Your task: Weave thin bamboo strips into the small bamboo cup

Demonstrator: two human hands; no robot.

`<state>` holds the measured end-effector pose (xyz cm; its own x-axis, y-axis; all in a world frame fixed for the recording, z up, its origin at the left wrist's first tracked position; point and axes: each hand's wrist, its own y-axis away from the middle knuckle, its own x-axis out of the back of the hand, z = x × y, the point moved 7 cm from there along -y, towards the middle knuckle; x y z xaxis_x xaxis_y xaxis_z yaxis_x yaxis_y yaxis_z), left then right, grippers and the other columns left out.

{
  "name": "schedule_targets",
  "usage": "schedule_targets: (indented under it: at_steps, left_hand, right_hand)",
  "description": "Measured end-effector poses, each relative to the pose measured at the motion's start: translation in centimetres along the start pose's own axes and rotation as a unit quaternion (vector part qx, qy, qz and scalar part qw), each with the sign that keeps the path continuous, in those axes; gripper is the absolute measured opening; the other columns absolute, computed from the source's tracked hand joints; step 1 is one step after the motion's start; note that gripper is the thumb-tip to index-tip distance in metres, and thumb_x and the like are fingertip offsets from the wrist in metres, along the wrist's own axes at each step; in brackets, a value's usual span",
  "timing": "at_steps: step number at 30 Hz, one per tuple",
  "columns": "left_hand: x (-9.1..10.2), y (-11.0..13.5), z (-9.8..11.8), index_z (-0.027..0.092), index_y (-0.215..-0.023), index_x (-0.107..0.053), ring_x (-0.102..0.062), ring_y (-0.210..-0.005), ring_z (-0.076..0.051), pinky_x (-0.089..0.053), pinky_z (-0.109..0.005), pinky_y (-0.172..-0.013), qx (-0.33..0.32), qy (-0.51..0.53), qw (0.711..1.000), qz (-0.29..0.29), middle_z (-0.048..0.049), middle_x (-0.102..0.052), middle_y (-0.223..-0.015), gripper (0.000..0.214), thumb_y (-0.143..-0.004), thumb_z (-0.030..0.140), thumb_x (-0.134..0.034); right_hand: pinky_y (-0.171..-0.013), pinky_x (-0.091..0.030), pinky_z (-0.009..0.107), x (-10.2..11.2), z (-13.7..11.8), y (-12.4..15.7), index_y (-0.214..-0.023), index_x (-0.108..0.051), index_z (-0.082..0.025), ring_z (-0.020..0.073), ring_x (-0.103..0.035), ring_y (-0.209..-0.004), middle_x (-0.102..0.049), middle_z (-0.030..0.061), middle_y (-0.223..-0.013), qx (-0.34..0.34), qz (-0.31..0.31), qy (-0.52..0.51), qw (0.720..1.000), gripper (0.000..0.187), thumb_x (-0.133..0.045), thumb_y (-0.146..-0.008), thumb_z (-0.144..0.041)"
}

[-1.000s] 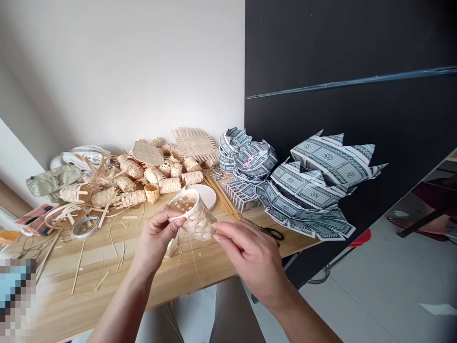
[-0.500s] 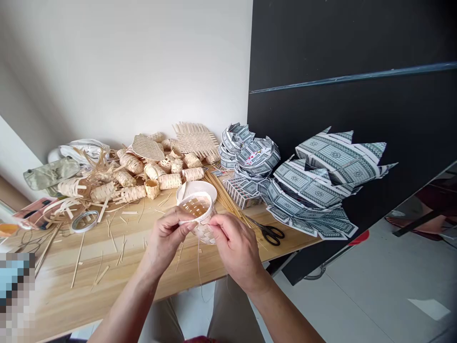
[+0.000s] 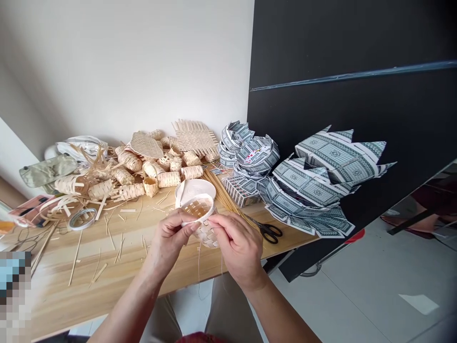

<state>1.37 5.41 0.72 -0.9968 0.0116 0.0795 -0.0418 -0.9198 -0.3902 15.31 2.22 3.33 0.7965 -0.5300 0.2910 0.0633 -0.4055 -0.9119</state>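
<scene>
Pale wooden strips (image 3: 109, 236) litter the counter (image 3: 71, 295); the left hand (image 3: 167, 243) clamps a small woven basket (image 3: 207, 233) firmly by its rim above the counter, and the right hand (image 3: 239, 247) pinches tight against its side, a loose strand (image 3: 199, 262) hanging below.

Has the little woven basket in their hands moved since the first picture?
Yes: the woven basket now sits nearer the black-handled scissors, shifted toward the person's right.

Wooden tabletop (image 3: 89, 271). Landmark: one round white dish (image 3: 195, 186). Left of dish: woven bamboo baskets (image 3: 143, 174), tape roll (image 3: 82, 219), loose bamboo strips (image 3: 107, 228). Right of dish: folded playing-card bowls (image 3: 257, 157), black-handled scissors (image 3: 267, 232).
</scene>
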Motion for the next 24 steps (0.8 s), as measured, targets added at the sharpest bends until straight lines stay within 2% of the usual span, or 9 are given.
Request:
schedule_targets:
  at_steps: [7,9,12,14,16,18,19,22,24]
  left_hand:
    - [-0.2,0.3,-0.9,0.016,-0.068,-0.069,-0.037,-0.047,-0.006,-0.028,-0.019,-0.042,0.026,0.010,1.000,0.007,-0.0002,-0.052,-0.061,0.026,-0.073,0.041,-0.067]
    - [-0.3,0.2,-0.8,0.016,-0.067,-0.068,-0.037,-0.047,-0.006,-0.028,-0.019,-0.042,0.024,0.010,1.000,0.004,0.0002,-0.051,-0.060,0.026,-0.073,0.040,-0.066]
    - [-0.1,0.0,-0.3,0.016,-0.065,-0.068,-0.037,-0.047,-0.006,-0.030,-0.019,-0.043,0.010,-0.004,1.000,0.003,0.0005,-0.050,-0.059,0.025,-0.073,0.040,-0.067]
    - [0.3,-0.1,0.2,0.016,-0.063,-0.067,-0.038,-0.047,-0.007,-0.031,-0.020,-0.044,-0.005,-0.017,1.000,0.011,0.0006,-0.051,-0.058,0.026,-0.072,0.040,-0.068]
    - [0.6,-0.1,0.5,0.016,-0.063,-0.067,-0.039,-0.047,-0.007,-0.031,-0.020,-0.044,-0.016,-0.025,0.999,0.018,0.0006,-0.051,-0.057,0.026,-0.072,0.041,-0.068]
    - [0.7,-0.2,0.6,0.016,-0.064,-0.068,-0.039,-0.047,-0.007,-0.032,-0.020,-0.045,-0.021,-0.025,0.999,0.016,0.0006,-0.052,-0.057,0.026,-0.073,0.041,-0.067]
    - [0.6,-0.2,0.7,0.016,-0.064,-0.068,-0.040,-0.047,-0.007,-0.032,-0.020,-0.045,-0.022,-0.025,0.999,0.011,0.0004,-0.053,-0.058,0.026,-0.073,0.041,-0.067]
    - [0.4,-0.1,0.7,0.017,-0.065,-0.068,-0.042,-0.049,-0.008,-0.033,-0.020,-0.046,-0.022,-0.022,1.000,-0.003,-0.0002,-0.055,-0.059,0.025,-0.074,0.040,-0.067]
    - [0.3,0.0,0.7,0.017,-0.064,-0.069,-0.043,-0.050,-0.008,-0.034,-0.021,-0.048,-0.021,-0.024,0.999,-0.003,-0.0003,-0.055,-0.060,0.025,-0.074,0.040,-0.067]
  right_hand:
    - [-0.056,-0.043,0.025,-0.2,-0.2,0.6,-0.080,-0.062,-0.018,0.0130,-0.057,-0.057,-0.063,0.0018,-0.063,0.017,0.017,0.054,0.998,0.017,-0.048,-0.088,-0.013]
    - [-0.056,-0.042,0.025,-0.5,-0.1,0.6,-0.077,-0.060,-0.019,0.0136,-0.056,-0.059,-0.062,0.0018,-0.063,-0.010,0.000,0.043,0.999,0.019,-0.045,-0.089,-0.015]
    - [-0.057,-0.042,0.023,-0.7,0.8,0.5,-0.075,-0.056,-0.019,0.0127,-0.055,-0.060,-0.060,0.0003,-0.066,-0.099,-0.034,-0.039,0.994,0.016,-0.046,-0.087,-0.016]
    - [-0.053,-0.041,0.020,-0.8,1.7,0.5,-0.072,-0.054,-0.019,0.0107,-0.052,-0.056,-0.057,-0.0017,-0.063,-0.177,-0.062,-0.130,0.974,0.013,-0.049,-0.084,-0.017]
    - [-0.047,-0.039,0.019,-1.3,2.5,0.8,-0.069,-0.052,-0.018,0.0092,-0.048,-0.051,-0.052,-0.0031,-0.059,-0.248,-0.099,-0.224,0.937,0.014,-0.050,-0.083,-0.022]
    - [-0.045,-0.038,0.018,-1.7,3.1,1.1,-0.070,-0.052,-0.018,0.0086,-0.045,-0.049,-0.048,-0.0040,-0.056,-0.293,-0.126,-0.279,0.906,0.014,-0.051,-0.081,-0.026]
    - [-0.044,-0.037,0.018,-1.8,3.3,1.2,-0.071,-0.053,-0.017,0.0084,-0.043,-0.047,-0.045,-0.0050,-0.054,-0.301,-0.131,-0.278,0.903,0.012,-0.052,-0.080,-0.026]
    - [-0.043,-0.033,0.018,-1.3,3.1,1.1,-0.076,-0.058,-0.018,0.0076,-0.036,-0.044,-0.038,-0.0076,-0.050,-0.260,-0.118,-0.191,0.939,0.002,-0.058,-0.074,-0.020]
    - [-0.048,-0.035,0.019,-1.0,2.2,0.9,-0.074,-0.059,-0.019,0.0080,-0.040,-0.047,-0.045,-0.0061,-0.052,-0.199,-0.103,-0.133,0.966,0.003,-0.058,-0.075,-0.016]
